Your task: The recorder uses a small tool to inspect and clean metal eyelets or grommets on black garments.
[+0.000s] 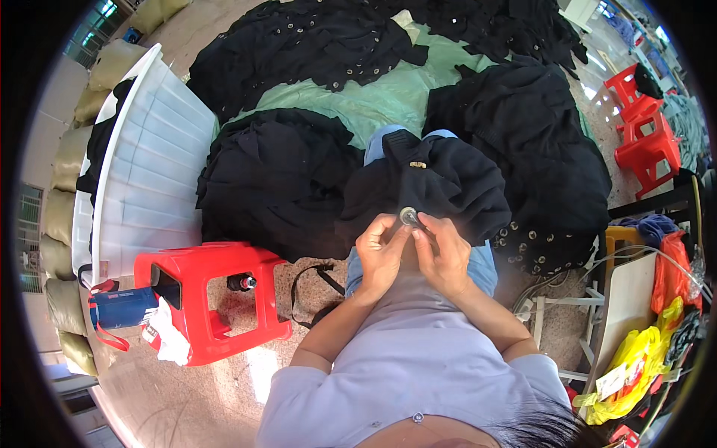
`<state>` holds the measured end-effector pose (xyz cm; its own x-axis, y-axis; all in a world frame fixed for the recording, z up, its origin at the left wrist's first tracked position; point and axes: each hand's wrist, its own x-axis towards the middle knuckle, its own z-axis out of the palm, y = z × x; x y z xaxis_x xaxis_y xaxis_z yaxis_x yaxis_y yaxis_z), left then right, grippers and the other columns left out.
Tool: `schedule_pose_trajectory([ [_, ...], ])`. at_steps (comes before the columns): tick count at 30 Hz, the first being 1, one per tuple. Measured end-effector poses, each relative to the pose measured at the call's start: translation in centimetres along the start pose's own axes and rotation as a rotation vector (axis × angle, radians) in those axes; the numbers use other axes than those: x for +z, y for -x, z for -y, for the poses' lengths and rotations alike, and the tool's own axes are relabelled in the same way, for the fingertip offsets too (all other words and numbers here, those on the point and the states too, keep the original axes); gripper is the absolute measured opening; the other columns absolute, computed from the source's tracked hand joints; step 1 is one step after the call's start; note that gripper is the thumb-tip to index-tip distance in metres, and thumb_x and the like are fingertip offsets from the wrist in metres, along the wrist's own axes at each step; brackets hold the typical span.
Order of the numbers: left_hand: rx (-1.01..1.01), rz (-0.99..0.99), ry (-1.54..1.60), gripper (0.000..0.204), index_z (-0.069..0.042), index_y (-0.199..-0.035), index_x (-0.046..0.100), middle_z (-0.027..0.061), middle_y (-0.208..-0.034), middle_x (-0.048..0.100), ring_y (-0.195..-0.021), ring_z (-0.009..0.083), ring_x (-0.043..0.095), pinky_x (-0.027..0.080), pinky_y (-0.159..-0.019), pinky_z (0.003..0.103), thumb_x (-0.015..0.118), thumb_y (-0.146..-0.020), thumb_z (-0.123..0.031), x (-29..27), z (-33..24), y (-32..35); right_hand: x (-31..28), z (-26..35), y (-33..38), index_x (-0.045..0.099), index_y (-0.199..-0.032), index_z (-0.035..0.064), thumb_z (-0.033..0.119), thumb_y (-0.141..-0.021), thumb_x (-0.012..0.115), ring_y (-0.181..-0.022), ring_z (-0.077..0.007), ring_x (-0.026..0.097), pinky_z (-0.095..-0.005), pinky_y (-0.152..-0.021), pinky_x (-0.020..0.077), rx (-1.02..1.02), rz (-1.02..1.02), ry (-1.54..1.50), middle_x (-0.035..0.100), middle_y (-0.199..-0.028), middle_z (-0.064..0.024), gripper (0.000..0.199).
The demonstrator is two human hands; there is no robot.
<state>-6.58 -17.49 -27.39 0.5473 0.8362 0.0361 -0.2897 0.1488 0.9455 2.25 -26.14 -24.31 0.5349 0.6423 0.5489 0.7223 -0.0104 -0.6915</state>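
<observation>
Across my lap lies a black knit garment [455,183]. Near its edge sits a round, pale, shiny button [408,216], pinched up between my two hands. My left hand [379,256] is closed, thumb and fingertips meeting at the left side of the button. From the other side my right hand [444,255] is closed on the button and the cloth beneath it. The thumbs come close together just below the button, and part of the cloth there is hidden by the fingers. Farther up the garment a gold-coloured button or clasp [417,165] shows.
Heaps of black garments [276,179] lie ahead on a green sheet [336,104], many with round buttons. At left stand a white tub [160,157] and a red stool [213,272] beside a blue box [123,308]. Right are yellow bags [635,373] and red stools [648,145].
</observation>
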Motion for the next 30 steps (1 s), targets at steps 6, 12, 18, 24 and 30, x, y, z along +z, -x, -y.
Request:
schedule_pose_trajectory([
  [6, 0.002, 0.007, -0.033, 0.006, 0.001, -0.093, 0.066, -0.0022, -0.086, 0.066, -0.077, 0.0011, 0.054, 0.043, -0.069, 0.017, 0.066, -0.087, 0.004, 0.3, -0.4, 0.1, -0.1, -0.1, 0.0, 0.064, -0.107, -0.0027, -0.001, -0.082, 0.071, -0.072, -0.0252, 0.069, -0.0294, -0.062, 0.0556, -0.042, -0.025, 0.049, 0.066, -0.087, -0.0139, 0.025],
  [12, -0.005, 0.043, -0.055, 0.006, 0.000, -0.095, 0.067, -0.0025, -0.087, 0.066, -0.078, 0.0012, 0.054, 0.043, -0.070, 0.017, 0.067, -0.089, 0.002, 0.1, -0.3, 0.1, 0.2, -0.7, -0.3, 0.064, -0.100, 0.0001, 0.002, -0.085, 0.070, -0.058, -0.0129, 0.060, -0.0264, -0.053, 0.0484, 0.025, -0.130, -0.037, 0.062, -0.074, -0.0073, 0.017],
  [18, -0.069, 0.099, -0.027, 0.012, 0.001, -0.103, 0.067, -0.0028, -0.091, 0.066, -0.081, 0.0014, 0.054, 0.043, -0.072, 0.017, 0.064, -0.092, -0.002, -0.2, -2.1, -0.3, -2.1, -1.9, -2.4, 0.064, -0.115, 0.0035, 0.000, -0.075, 0.074, -0.062, -0.0119, 0.056, -0.0243, -0.057, 0.0461, 0.034, 0.091, -0.298, 0.059, -0.075, -0.0044, 0.042],
  [24, -0.129, 0.242, -0.190, 0.008, 0.000, -0.095, 0.065, -0.0027, -0.084, 0.062, -0.079, 0.0027, 0.053, 0.044, -0.072, 0.019, 0.068, -0.088, -0.003, -1.7, -2.8, -0.7, -2.0, -2.5, -3.4, 0.068, -0.108, 0.0048, -0.008, -0.067, 0.068, -0.059, -0.0179, 0.058, -0.0276, -0.053, 0.0459, -0.165, 0.207, -0.262, 0.062, -0.074, -0.0073, 0.043],
  [30, 0.012, 0.192, -0.189, 0.029, -0.001, -0.110, 0.061, 0.0001, -0.091, 0.057, -0.085, 0.0064, 0.052, 0.044, -0.078, 0.020, 0.071, -0.083, 0.001, -1.6, -1.1, -0.7, -0.2, -2.9, -2.0, 0.063, -0.084, 0.0020, 0.004, -0.089, 0.070, -0.068, 0.0002, 0.048, -0.0174, -0.060, 0.0373, 0.387, 0.126, -0.812, 0.061, -0.076, 0.0044, 0.009],
])
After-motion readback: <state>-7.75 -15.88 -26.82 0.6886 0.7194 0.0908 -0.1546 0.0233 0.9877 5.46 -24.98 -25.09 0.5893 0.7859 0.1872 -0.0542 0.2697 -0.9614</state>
